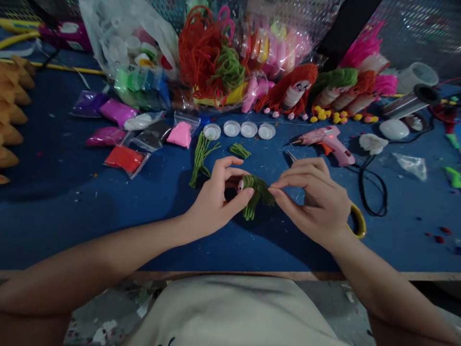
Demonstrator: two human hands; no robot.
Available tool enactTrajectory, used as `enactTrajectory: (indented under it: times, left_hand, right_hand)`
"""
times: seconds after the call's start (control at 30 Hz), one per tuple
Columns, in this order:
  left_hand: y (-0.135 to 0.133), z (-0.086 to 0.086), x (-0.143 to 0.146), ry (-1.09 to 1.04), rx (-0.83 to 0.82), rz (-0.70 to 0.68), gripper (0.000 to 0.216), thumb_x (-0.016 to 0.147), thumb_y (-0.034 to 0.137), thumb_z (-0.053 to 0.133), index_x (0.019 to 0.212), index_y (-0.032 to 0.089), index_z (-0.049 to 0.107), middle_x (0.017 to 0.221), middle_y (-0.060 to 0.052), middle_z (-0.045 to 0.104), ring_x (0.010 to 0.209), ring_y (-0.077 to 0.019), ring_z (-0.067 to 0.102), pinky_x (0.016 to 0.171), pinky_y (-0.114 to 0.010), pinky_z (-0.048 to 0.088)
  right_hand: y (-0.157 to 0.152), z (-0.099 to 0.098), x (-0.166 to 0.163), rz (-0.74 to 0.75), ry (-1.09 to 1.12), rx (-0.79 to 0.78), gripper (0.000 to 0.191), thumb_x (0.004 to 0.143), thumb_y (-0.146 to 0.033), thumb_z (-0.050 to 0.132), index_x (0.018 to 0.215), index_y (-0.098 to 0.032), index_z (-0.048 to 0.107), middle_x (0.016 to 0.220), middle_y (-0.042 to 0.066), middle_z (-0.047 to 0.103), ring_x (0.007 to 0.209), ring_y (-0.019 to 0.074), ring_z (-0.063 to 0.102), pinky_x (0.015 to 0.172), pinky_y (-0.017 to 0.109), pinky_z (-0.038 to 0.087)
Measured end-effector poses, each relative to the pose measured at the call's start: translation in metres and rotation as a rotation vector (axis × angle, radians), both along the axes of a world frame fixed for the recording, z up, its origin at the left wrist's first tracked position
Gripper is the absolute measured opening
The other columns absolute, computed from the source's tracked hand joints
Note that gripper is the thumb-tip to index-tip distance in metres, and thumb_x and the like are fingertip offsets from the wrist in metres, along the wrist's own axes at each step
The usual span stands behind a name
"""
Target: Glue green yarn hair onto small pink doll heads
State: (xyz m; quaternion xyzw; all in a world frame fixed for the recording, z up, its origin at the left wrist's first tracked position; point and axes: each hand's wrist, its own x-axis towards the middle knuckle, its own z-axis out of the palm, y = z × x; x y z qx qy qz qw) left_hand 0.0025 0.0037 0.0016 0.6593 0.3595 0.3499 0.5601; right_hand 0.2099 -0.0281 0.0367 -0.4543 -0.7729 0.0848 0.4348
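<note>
My left hand (pixel 219 197) is closed around a small doll (pixel 248 185) with green yarn hair. Part of its pale face shows between thumb and fingers; the rest is hidden. Thumb and forefinger of my right hand (pixel 313 197) pinch the tips of the doll's green yarn hair (pixel 265 190) on its right side. Behind my left hand lie a bundle of long green yarn strands (pixel 200 161) and a short cut green yarn bundle (pixel 240 150). Yellow-handled scissors (pixel 358 221) lie partly under my right hand and wrist.
A pink glue gun (pixel 329 142) with a red light lies beyond my right hand, its black cord (pixel 372 197) looping rightward. White caps (pixel 231 128), bagged clay (pixel 126 159), red yarn (pixel 200 48) and finished yarn-haired dolls (pixel 297 89) line the back. A brown egg tray (pixel 12 110) stands left.
</note>
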Motion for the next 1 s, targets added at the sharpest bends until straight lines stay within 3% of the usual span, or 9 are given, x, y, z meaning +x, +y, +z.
enactTrajectory:
  times: [0.2,0.27,0.4,0.53,0.73,1.0]
  left_hand:
    - [-0.001,-0.004,-0.002,-0.039,-0.038,0.027,0.044,0.094,0.030,0.064,0.129,0.027,0.037,0.121,-0.007,0.064,0.105,-0.0191,0.069,0.087,-0.034,0.056]
    - [-0.001,-0.003,-0.002,-0.115,-0.022,0.051,0.042,0.095,0.028,0.063,0.128,0.027,0.037,0.124,-0.007,0.064,0.106,-0.0183,0.069,0.090,-0.034,0.056]
    - [-0.001,0.000,-0.001,-0.242,0.036,0.046,0.037,0.097,0.026,0.060,0.126,0.026,0.038,0.126,-0.009,0.064,0.111,-0.0186,0.069,0.095,-0.036,0.056]
    - [0.000,-0.002,-0.002,-0.273,0.098,-0.034,0.035,0.097,0.026,0.061,0.127,0.026,0.042,0.130,-0.009,0.062,0.124,-0.0217,0.063,0.103,-0.039,0.054]
    - [-0.001,-0.005,-0.004,-0.221,0.057,-0.129,0.034,0.097,0.023,0.061,0.130,0.027,0.053,0.130,-0.008,0.060,0.124,-0.0194,0.061,0.101,-0.032,0.054]
    - [0.003,0.001,-0.004,-0.199,0.010,-0.147,0.029,0.096,0.025,0.063,0.125,0.023,0.060,0.126,-0.009,0.062,0.120,-0.0191,0.061,0.100,-0.030,0.056]
  right_hand:
    - [0.001,-0.012,0.002,0.051,0.446,-0.118,0.006,0.097,-0.021,0.058,0.093,-0.025,0.057,0.082,0.002,0.060,0.081,0.0198,0.059,0.075,0.040,0.049]
    - [0.000,-0.013,0.002,0.094,0.499,-0.132,0.007,0.101,-0.024,0.050,0.094,-0.026,0.053,0.080,0.002,0.057,0.080,0.0202,0.058,0.074,0.040,0.049]
    - [-0.002,-0.008,0.002,0.114,0.213,-0.089,0.011,0.096,-0.022,0.058,0.088,-0.025,0.052,0.081,0.003,0.057,0.081,0.0206,0.057,0.076,0.042,0.049]
    - [-0.003,-0.007,-0.002,-0.001,0.071,0.007,0.025,0.081,-0.019,0.078,0.091,-0.025,0.056,0.092,0.004,0.060,0.089,0.0219,0.062,0.078,0.041,0.052]
    - [-0.001,-0.009,-0.003,0.075,-0.008,0.035,0.028,0.081,-0.009,0.069,0.102,-0.026,0.060,0.097,0.005,0.071,0.095,0.0229,0.068,0.084,0.044,0.056]
    - [0.000,-0.008,0.000,0.087,-0.080,0.086,0.026,0.080,-0.007,0.070,0.099,-0.024,0.066,0.091,0.006,0.075,0.095,0.0246,0.068,0.082,0.043,0.058]
